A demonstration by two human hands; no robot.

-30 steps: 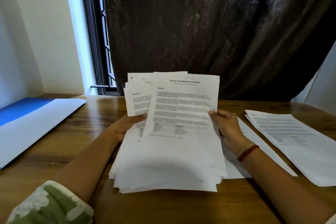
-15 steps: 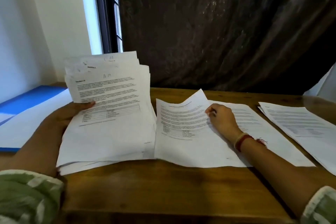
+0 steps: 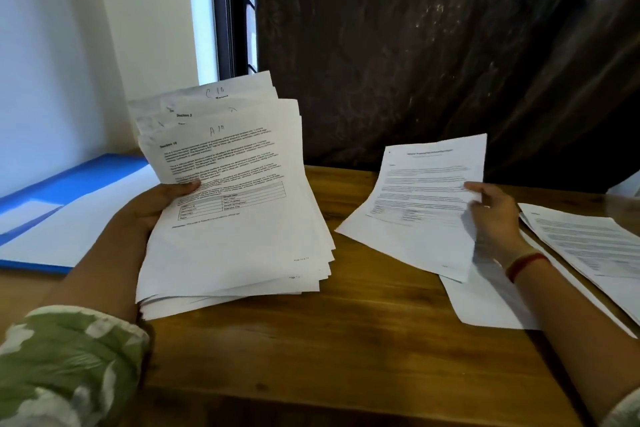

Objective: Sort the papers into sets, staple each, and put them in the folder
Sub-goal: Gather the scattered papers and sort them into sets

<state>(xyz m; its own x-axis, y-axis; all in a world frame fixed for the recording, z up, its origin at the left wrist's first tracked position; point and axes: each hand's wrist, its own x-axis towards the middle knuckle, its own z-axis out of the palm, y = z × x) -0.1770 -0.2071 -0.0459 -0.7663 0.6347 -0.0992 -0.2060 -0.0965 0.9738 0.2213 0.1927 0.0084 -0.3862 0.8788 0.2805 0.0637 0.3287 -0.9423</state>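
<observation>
The left grip (image 3: pixel 162 206) clasps the fanned paper stack (image 3: pixel 239 229) over the table (image 3: pixel 346 340), fingers hidden behind it, the right grip (image 3: pixel 495 215) pinches one blurred sheet (image 3: pixel 420 198), and the blue folder (image 3: pixel 72 180) lies cut off at left.

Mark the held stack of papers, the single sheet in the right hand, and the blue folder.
stack of papers (image 3: pixel 235 246): head view, blank lower half of the top sheet.
single sheet (image 3: pixel 420 198): head view, printed middle of the page.
blue folder (image 3: pixel 86 177): head view, blue upper flap.
</observation>
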